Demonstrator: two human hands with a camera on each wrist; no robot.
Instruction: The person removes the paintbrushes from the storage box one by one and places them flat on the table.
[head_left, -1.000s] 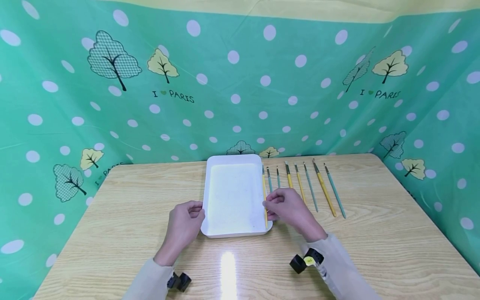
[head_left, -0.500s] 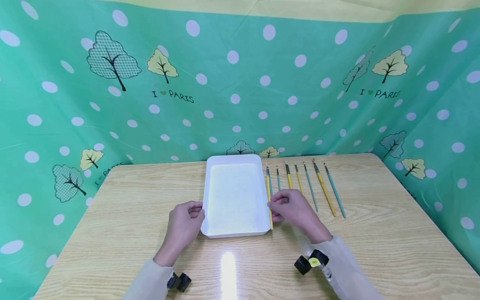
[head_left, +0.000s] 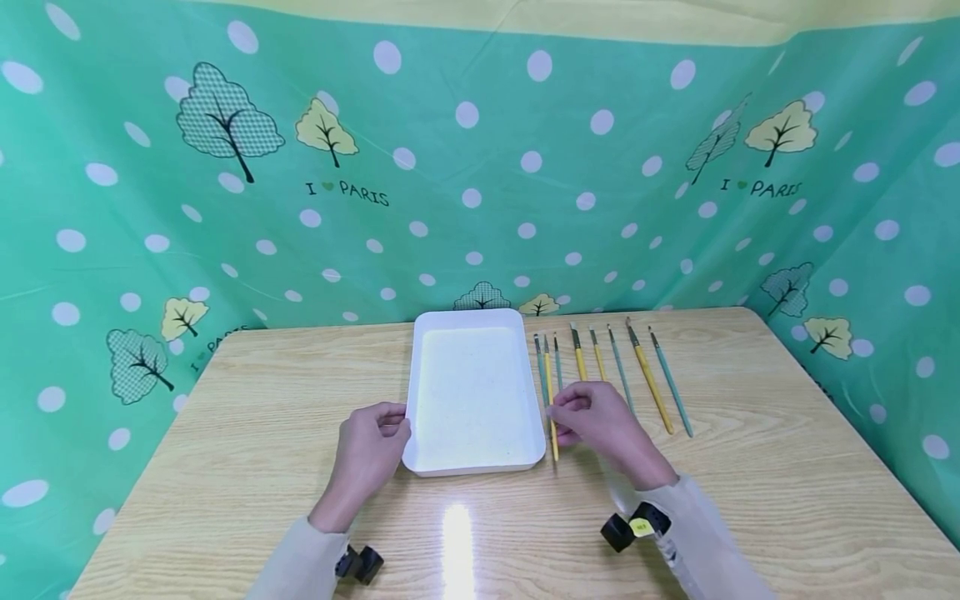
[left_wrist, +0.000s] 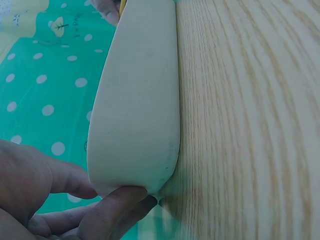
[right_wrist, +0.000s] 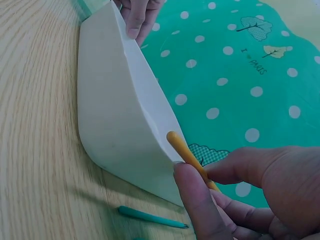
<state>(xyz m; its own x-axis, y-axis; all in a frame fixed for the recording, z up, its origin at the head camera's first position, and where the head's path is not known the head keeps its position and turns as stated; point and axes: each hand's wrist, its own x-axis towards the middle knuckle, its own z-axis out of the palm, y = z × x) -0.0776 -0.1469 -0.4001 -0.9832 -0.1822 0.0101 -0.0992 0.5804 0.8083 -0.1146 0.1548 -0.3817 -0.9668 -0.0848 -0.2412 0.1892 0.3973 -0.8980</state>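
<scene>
In the head view, a white rectangular tray (head_left: 474,469) lies on the wooden table. My left hand (head_left: 369,450) holds its left side, and in the right wrist view that thumb lies over the rim. Just beyond the tray's right side, my right hand (head_left: 600,421) pinches a yellow-handled paintbrush (head_left: 550,379) between thumb and fingertips. The handle end of this paintbrush (right_wrist: 185,150) shows above the table in the right wrist view, beside the tray wall (right_wrist: 112,95). A teal paintbrush (right_wrist: 150,216) lies lower down on the table.
Several yellow and teal paintbrushes lie in a row right of the tray, including a thick yellow one (head_left: 649,379) and a teal one (head_left: 670,382) at the far end. A green dotted curtain (head_left: 480,208) hangs behind the table (head_left: 285,383).
My right hand has carried the yellow paintbrush rightward, from over the tray's right edge to beyond it, among the nearest teal brushes. The left hand and tray have stayed put.
</scene>
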